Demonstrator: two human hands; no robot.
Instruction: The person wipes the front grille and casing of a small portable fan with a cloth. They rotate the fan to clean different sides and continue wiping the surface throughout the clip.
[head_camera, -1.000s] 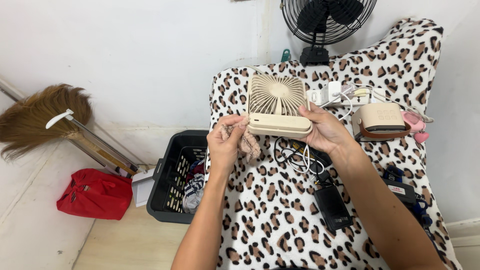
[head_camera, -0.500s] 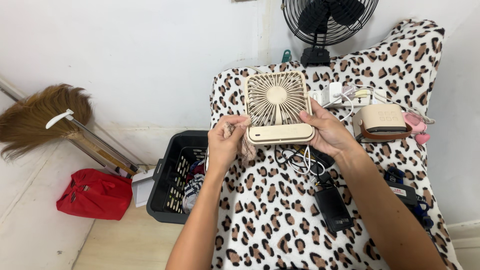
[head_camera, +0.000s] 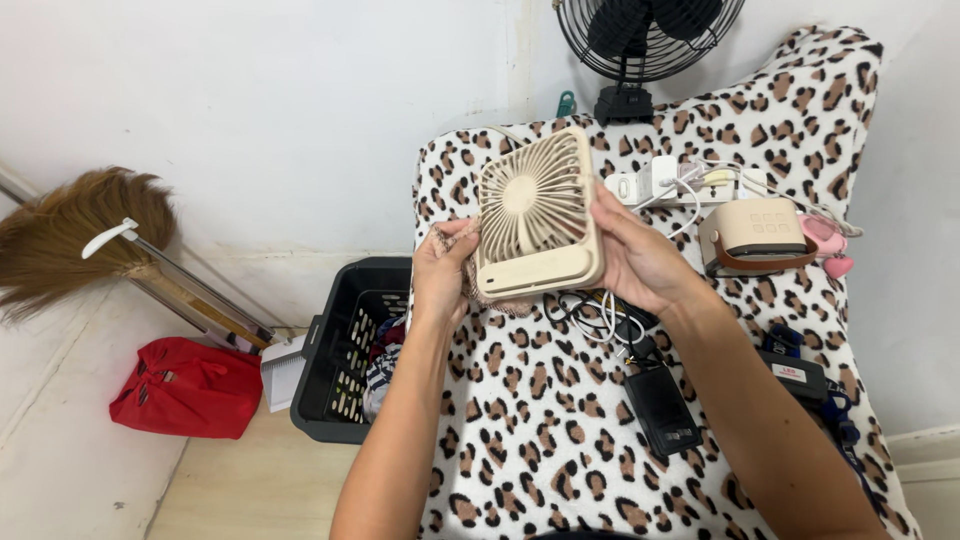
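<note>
Walls: plain white, meeting in a corner (head_camera: 515, 60) | Floor: light wood boards (head_camera: 260, 480) | Furniture: surface draped in leopard-print blanket (head_camera: 540, 420) | Against wall: black standing fan (head_camera: 645, 40), brown broom (head_camera: 75, 235) | Light: even, soft.

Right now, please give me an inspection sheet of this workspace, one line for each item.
Surface: leopard-print blanket.
Job's things: beige mini fan, tilted; pinkish cloth at its left edge.
Clutter: beige box, black device.
Grips: left hand holds the cloth; right hand holds the fan.
Cables: white and black cords tangled; power strip with plugs.
Surroundings: black basket, red bag, broom, black fan.
</note>
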